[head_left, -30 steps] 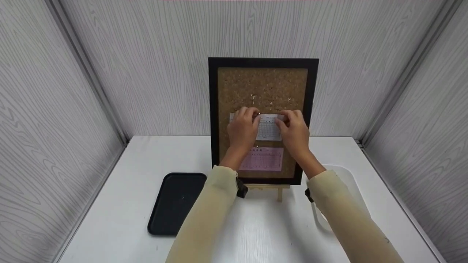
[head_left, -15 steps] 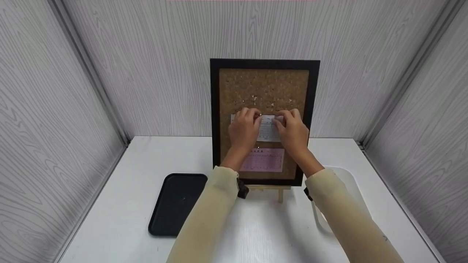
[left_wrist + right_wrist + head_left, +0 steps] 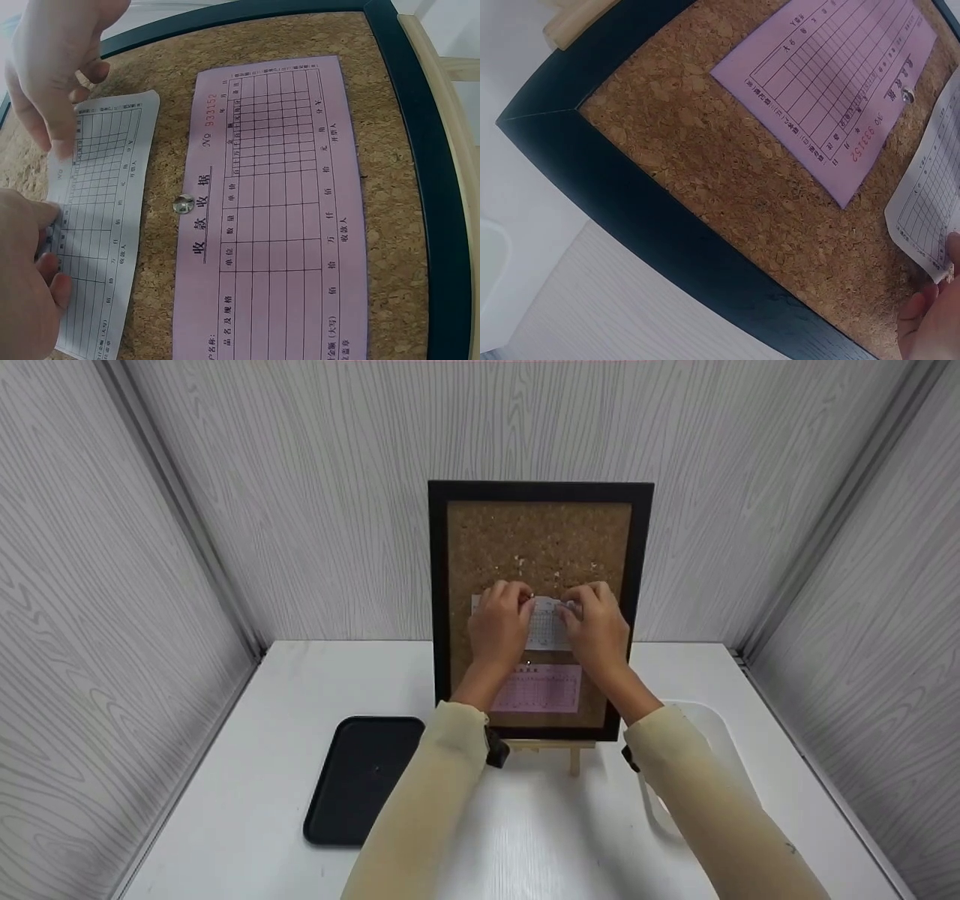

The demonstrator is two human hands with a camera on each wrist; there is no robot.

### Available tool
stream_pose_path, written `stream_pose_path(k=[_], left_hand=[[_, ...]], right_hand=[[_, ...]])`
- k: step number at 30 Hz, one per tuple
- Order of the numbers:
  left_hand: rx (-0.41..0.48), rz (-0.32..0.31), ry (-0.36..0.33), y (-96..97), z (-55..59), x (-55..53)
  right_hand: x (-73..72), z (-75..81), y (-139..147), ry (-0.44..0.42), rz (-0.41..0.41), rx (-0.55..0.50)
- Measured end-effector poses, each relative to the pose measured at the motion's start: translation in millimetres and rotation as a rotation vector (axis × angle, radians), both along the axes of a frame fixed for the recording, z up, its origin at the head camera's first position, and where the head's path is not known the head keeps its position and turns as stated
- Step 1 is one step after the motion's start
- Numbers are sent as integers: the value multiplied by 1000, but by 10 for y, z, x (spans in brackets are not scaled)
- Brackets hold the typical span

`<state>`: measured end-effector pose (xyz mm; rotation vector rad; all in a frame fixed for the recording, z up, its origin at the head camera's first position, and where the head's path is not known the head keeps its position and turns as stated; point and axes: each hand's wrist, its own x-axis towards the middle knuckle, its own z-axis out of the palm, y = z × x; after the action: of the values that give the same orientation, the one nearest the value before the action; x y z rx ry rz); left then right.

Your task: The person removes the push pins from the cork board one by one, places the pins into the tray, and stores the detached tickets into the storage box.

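On the cork board [image 3: 540, 532] is a white receipt slip [image 3: 546, 631], its upper edge between both hands. My left hand [image 3: 498, 626] covers the slip's left part, thumb and index finger pinching a small shiny thumbtack [image 3: 532, 595] at that edge. My right hand [image 3: 600, 626] pinches the slip's upper edge farther right. In the right wrist view the slip's end [image 3: 922, 214] curls away from the cork beside the right fingers. Below it, a pink receipt slip [image 3: 262, 202] lies on the board, with a round, shiny tack [image 3: 184, 203] at the middle of its top edge.
A black frame [image 3: 540, 491] borders the board, which stands on a wooden easel [image 3: 574, 761]. A black tray [image 3: 364, 780] lies on the white table to the left. A white container [image 3: 709, 720] sits at the right, partly behind the right sleeve.
My right hand has shifted slightly left along the white slip's upper edge, closer to the left hand. My left hand keeps its place at the tack.
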<state>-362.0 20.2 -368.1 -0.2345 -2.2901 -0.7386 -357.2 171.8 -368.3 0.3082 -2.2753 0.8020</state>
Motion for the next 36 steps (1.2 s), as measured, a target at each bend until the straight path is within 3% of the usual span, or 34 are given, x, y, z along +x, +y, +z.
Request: stream_pose_path(k=[6, 16, 29, 36], left_hand=[[-4, -6, 2, -6, 1, 8], [-137, 36, 103, 7, -26, 38], [-138, 36, 137, 42, -40, 41], [-153, 85, 133, 66, -36, 34]], right_hand=[[19, 0, 14, 4, 19, -8], [66, 4, 61, -64, 114, -95], [83, -51, 129, -103, 96, -129], [82, -28, 150, -84, 103, -142]])
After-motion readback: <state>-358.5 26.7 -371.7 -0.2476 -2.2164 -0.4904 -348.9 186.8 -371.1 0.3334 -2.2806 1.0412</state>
